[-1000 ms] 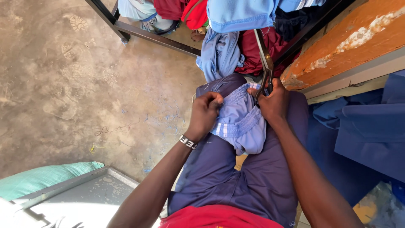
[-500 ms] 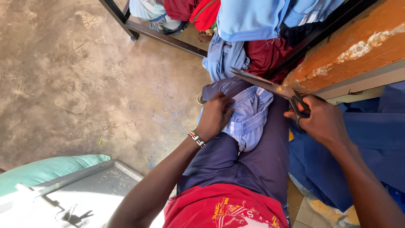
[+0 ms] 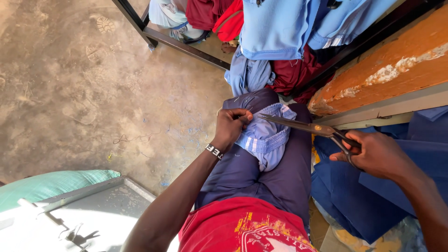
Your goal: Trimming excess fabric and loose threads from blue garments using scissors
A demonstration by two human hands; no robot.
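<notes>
A small light blue garment with an elastic band lies on my lap, over dark navy trousers. My left hand pinches its left edge near the knee; a beaded band sits on that wrist. My right hand grips the black handles of long tailor's scissors. The blades are slightly apart and point left, their tips just over the garment's top edge, close to my left fingers.
Blue and maroon clothes hang and pile up ahead by a black metal frame. An orange-painted wooden ledge runs on the right above folded navy cloth. A grey metal surface and green sack sit lower left on the concrete floor.
My right hand left the garment, picked up the scissors on the right and swung their blades left to the garment's edge. My left hand kept its hold.
</notes>
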